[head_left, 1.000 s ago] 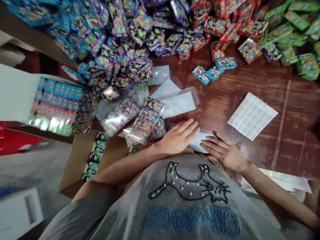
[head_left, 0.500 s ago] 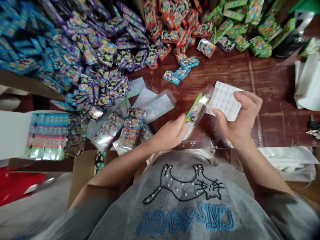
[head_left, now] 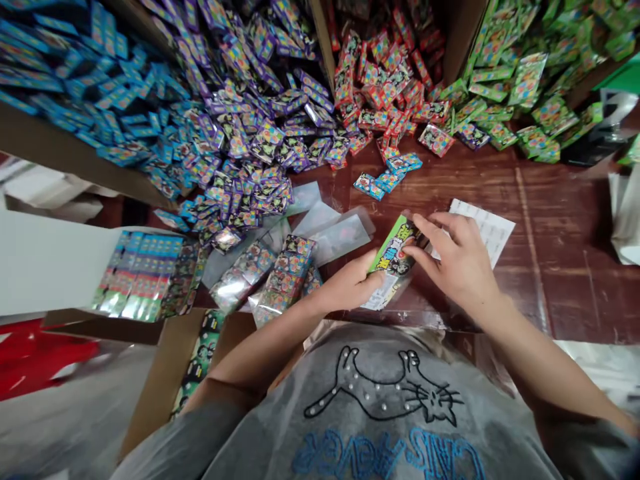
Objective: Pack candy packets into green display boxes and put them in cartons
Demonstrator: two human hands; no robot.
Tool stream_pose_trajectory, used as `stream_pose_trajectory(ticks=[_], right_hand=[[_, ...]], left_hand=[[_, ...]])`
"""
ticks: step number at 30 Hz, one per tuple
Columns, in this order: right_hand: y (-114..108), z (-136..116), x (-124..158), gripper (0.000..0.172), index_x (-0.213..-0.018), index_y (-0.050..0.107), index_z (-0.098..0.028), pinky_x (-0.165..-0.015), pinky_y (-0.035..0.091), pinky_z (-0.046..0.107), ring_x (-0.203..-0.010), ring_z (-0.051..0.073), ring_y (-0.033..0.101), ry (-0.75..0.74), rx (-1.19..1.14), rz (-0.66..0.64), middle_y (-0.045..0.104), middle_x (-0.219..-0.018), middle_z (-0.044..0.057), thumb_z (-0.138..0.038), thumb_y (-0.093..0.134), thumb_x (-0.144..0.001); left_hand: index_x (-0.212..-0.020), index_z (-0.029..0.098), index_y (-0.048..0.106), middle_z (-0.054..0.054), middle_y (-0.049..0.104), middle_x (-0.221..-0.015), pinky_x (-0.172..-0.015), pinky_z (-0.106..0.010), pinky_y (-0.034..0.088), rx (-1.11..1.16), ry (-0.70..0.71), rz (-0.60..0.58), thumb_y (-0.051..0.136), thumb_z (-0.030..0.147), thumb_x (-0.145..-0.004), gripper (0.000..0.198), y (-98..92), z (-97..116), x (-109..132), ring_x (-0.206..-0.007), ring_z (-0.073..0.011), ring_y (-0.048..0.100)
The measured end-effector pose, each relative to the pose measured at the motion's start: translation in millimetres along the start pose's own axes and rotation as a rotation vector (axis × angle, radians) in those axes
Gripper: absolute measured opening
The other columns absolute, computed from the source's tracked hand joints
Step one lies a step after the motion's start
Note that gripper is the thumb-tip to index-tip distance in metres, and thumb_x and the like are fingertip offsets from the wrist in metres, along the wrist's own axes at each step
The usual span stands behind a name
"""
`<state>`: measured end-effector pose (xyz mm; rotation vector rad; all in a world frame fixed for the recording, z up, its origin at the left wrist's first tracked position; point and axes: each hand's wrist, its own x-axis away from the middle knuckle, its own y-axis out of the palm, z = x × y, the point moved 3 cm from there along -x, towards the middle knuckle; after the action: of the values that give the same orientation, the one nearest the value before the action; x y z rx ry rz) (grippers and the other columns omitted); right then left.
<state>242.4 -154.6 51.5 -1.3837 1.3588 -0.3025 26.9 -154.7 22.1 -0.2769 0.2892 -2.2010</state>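
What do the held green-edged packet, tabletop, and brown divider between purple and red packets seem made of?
Green-edged packet: smooth printed card or plastic, hard to tell; bright artwork, straight edge.
Tabletop: glossy wood or wood-look laminate, judging by streaky grain and reflections.
Brown divider: probably cardboard, given its plain matte surface.

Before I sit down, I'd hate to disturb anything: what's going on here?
A person's left hand grips a green-edged pack by its lower end, and the right hand touches its upper end. A white printed sheet lies partly hidden by that hand. Clear-wrapped packs lie left of the left hand; small colourful packets are heaped farther back.
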Motion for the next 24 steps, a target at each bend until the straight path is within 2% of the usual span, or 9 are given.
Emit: stream_pose_trajectory(ticks=[3, 5, 9, 14, 16, 20, 22, 24], right_hand=[[10.1, -3.0, -7.3, 0.041, -0.14, 0.068, -0.02, -0.096, 0.064, 0.048, -0.11, 0.03, 0.071, -0.045, -0.099, -0.039, 0.073, -0.121, 0.014, -0.037, 0.071, -0.103], [17.5, -5.8, -10.5, 0.039, -0.14, 0.068, -0.02, -0.097, 0.064, 0.048, -0.112, 0.03, 0.07, -0.048, -0.129, -0.074, 0.072, -0.122, 0.014, -0.035, 0.07, -0.103], [26.8, -15.9, -15.5, 0.036, -0.139, 0.069, -0.025, -0.095, 0.062, 0.053, -0.112, 0.032, 0.068, 0.002, -0.099, -0.069, 0.071, -0.12, 0.012, -0.029, 0.068, -0.103], [28.1, -21.2, -25.8, 0.024, -0.125, 0.072, -0.024, -0.091, 0.063, 0.05, -0.105, 0.03, 0.071, 0.067, -0.116, -0.044, 0.075, -0.113, 0.01, -0.023, 0.068, -0.102], [28.0, -14.6, -30.8, 0.019, -0.118, 0.073, -0.022, -0.087, 0.064, 0.046, -0.099, 0.028, 0.073, 0.112, -0.187, -0.069, 0.076, -0.108, 0.009, -0.025, 0.072, -0.1], [29.6, -1.2, -38.3, 0.016, -0.109, 0.075, -0.022, -0.083, 0.064, 0.041, -0.092, 0.024, 0.075, 0.143, -0.31, -0.213, 0.077, -0.102, 0.008, -0.032, 0.076, -0.097], [27.3, -0.1, -40.5, 0.017, -0.111, 0.076, -0.022, -0.086, 0.064, 0.043, -0.097, 0.025, 0.075, 0.112, -0.329, -0.235, 0.077, -0.105, 0.008, -0.033, 0.074, -0.099], [22.1, -1.0, -41.6, 0.023, -0.12, 0.075, -0.023, -0.093, 0.064, 0.047, -0.105, 0.027, 0.075, 0.076, -0.315, -0.201, 0.077, -0.113, 0.01, -0.035, 0.073, -0.1]], left_hand=[[-0.128, 0.017, 0.069, -0.009, 0.078, -0.121, -0.101, -0.038, 0.059, 0.083, -0.021, 0.114, 0.063, 0.038, -0.101, 0.035, -3.1, -4.2, -3.2, -0.108, -0.024, 0.072], [-0.118, 0.017, 0.071, -0.006, 0.078, -0.106, -0.088, -0.033, 0.059, 0.082, -0.055, 0.19, 0.067, 0.045, -0.101, 0.033, -3.5, -9.1, -4.6, -0.095, -0.0214, 0.07], [-0.099, 0.017, 0.073, -0.002, 0.074, -0.087, -0.076, -0.028, 0.052, 0.061, -0.112, 0.295, 0.067, 0.044, -0.099, 0.028, -2.6, -18.1, -8.1, -0.08, -0.0172, 0.065], [-0.093, 0.017, 0.073, -0.001, 0.074, -0.084, -0.075, -0.027, 0.051, 0.071, -0.141, 0.414, 0.066, 0.045, -0.099, 0.029, -8.1, -23.1, -9.0, -0.079, -0.0175, 0.067], [-0.096, 0.017, 0.076, -0.002, 0.077, -0.085, -0.074, -0.027, 0.051, 0.009, -0.141, 0.405, 0.066, 0.043, -0.099, 0.028, -11.2, -22.1, -6.2, -0.079, -0.0184, 0.069], [-0.101, 0.018, 0.08, -0.002, 0.08, -0.082, -0.068, -0.027, 0.05, -0.08, -0.161, 0.347, 0.068, 0.046, -0.099, 0.03, -14.5, -22.1, -1.2, -0.073, -0.0186, 0.07], [-0.101, 0.019, 0.082, -0.002, 0.081, -0.086, -0.071, -0.028, 0.053, -0.033, -0.163, 0.36, 0.071, 0.048, -0.098, 0.031, -15.5, -26.1, -2.2, -0.076, -0.0193, 0.072], [-0.104, 0.018, 0.083, -0.004, 0.084, -0.095, -0.079, -0.03, 0.057, 0.099, -0.169, 0.402, 0.076, 0.05, -0.092, 0.034, -17.2, -33.9, -5.5, -0.086, -0.0209, 0.075]])
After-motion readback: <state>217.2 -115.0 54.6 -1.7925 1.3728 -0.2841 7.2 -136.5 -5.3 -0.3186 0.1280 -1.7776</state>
